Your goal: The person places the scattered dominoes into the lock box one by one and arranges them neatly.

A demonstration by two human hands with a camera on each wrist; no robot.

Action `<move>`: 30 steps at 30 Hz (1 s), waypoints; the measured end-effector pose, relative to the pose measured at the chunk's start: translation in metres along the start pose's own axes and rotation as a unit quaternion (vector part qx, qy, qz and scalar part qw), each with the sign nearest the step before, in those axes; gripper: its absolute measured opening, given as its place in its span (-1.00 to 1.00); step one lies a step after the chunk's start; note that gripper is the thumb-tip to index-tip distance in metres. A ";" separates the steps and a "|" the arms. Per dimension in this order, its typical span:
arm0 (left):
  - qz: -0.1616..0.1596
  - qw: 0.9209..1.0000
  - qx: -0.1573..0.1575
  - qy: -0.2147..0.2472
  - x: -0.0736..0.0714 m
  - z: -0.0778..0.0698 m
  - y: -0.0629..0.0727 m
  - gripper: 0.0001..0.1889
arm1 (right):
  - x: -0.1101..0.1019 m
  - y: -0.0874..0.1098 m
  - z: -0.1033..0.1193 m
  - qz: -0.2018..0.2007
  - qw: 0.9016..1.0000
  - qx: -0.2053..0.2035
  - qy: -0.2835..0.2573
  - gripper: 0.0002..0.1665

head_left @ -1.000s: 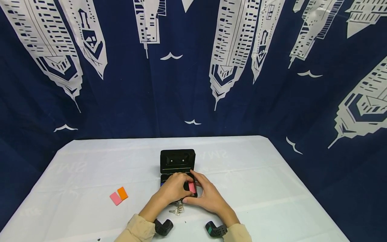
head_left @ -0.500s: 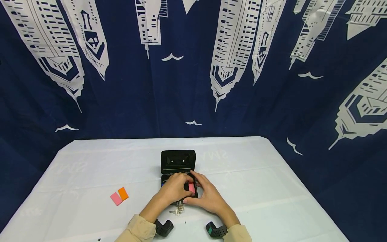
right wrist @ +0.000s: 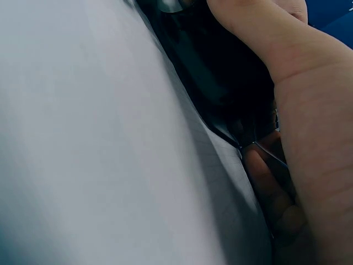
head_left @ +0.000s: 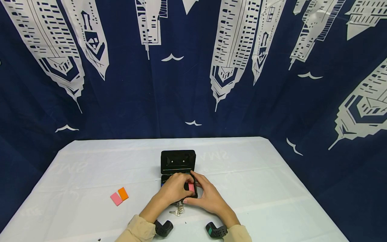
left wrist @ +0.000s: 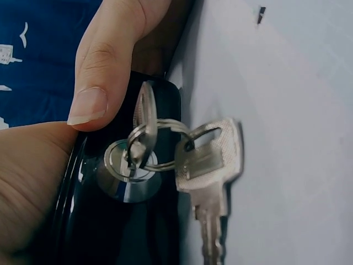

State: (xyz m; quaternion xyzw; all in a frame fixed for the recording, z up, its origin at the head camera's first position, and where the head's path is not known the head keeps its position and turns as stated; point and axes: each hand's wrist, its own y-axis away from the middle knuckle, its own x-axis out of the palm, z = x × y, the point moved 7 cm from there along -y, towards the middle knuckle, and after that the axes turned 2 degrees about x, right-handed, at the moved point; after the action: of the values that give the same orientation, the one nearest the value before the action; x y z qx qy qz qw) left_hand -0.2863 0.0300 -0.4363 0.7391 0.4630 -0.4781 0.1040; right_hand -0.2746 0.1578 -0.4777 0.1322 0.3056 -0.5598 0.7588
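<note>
A black cash box (head_left: 178, 162) stands with its lid raised at the middle of the table. My left hand (head_left: 173, 186) reaches over its tray, thumb and forefinger curled about a small pink sticky note pad (head_left: 191, 187) at the right end. My right hand (head_left: 208, 193) holds the box's right end; its thumb (left wrist: 94, 102) presses the front face beside the lock, as the left wrist view shows. Keys (left wrist: 212, 160) hang on a ring from the round lock (left wrist: 118, 160). A bit of blue (head_left: 162, 184) shows inside at the left; my left hand hides most of the tray.
Left of the box, a pink sticky note pad (head_left: 116, 199) and an orange one (head_left: 123, 193) lie side by side on the white tablecloth (head_left: 75, 174). Tiny dark scraps lie near the front. A navy curtain (head_left: 181, 90) with white buildings hangs behind the table.
</note>
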 end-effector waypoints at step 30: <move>-0.052 0.998 0.019 0.007 -0.036 -0.006 0.017 -0.62 | 0.000 0.001 0.003 0.001 1.000 0.003 -0.001 0.25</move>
State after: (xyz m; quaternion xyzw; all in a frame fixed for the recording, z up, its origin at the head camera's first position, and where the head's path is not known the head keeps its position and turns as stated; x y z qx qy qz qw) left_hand -0.2734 0.0035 -0.4091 0.7195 0.4920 -0.4863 0.0615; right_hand -0.2726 0.1563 -0.4751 0.1343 0.3030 -0.5602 0.7591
